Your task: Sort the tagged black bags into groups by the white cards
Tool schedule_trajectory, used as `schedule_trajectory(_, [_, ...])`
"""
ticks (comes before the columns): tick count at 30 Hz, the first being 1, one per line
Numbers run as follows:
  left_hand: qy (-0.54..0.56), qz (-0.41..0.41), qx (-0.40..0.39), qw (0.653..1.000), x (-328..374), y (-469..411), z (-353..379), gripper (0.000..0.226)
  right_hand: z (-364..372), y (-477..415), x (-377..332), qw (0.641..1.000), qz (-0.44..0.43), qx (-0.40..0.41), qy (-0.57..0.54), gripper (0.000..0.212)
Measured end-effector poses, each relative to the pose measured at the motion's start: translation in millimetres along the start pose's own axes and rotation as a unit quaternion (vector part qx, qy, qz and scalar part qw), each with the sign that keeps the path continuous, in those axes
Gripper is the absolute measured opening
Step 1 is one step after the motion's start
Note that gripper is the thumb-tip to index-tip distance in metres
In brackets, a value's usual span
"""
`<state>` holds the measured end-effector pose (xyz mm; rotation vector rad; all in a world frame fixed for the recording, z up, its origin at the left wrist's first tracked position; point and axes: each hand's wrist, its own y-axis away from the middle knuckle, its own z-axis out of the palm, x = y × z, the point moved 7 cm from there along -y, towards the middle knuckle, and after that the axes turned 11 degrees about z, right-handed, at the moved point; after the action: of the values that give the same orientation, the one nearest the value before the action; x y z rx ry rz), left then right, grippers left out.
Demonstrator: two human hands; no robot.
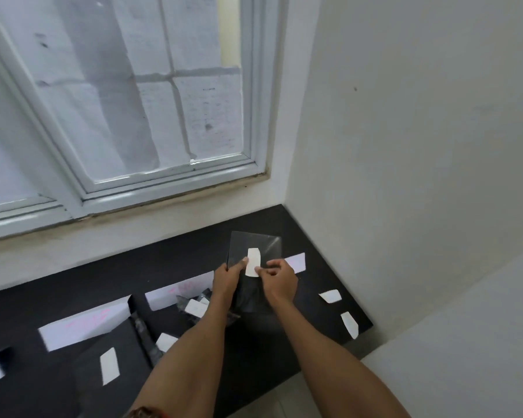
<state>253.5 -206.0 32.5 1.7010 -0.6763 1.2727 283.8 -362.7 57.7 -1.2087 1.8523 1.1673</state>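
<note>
Evidently light and floppy, the bag [254,260] at centre frame is pinched at its edge by left hand [228,277]; right hand [277,277] fingers nip its tag [252,262].

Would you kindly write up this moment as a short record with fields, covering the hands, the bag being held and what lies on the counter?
left hand: grips the held bag's left edge
right hand: pinches the white tag
held bag: black, raised upright above the counter
counter: black, below a window
white cards: in a row along the back, pink writing unreadable
other bags: tagged, lying flat on the counter
</note>
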Motion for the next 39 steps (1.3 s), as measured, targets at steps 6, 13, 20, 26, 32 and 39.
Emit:
schedule_trajectory(6, [0.014,0.039,-0.027,0.999,9.7,9.7,-69.4,0.038,42.8,38.0,-33.1,0.990,-0.057,0.032,0.127,0.027])
schedule_trajectory(13, [0.057,0.035,-0.040,0.997,18.4,28.5,-161.7,0.048,99.0,81.0,-73.0,0.998,-0.019,-0.025,0.061,0.095])
schedule_trajectory(20, [0.064,0.045,-0.016,0.997,17.0,47.8,-241.8,0.044,158.2,138.5,-100.5,0.994,-0.019,-0.099,-0.035,0.057])
schedule_trajectory(26, [0.092,0.025,0.160,0.983,-4.7,57.2,-325.7,0.053,226.0,184.7,-101.2,0.966,-0.089,-0.242,0.032,0.088])
schedule_trajectory(32, [0.047,-0.035,0.294,0.954,-20.2,88.4,-397.8,0.063,283.5,233.9,-94.8,0.924,-0.132,-0.335,0.129,0.127])
schedule_trajectory(39, [0.026,-0.102,0.137,0.985,-68.3,92.2,-442.2,0.080,327.4,258.6,-72.0,0.904,-0.101,-0.368,0.194,0.108])
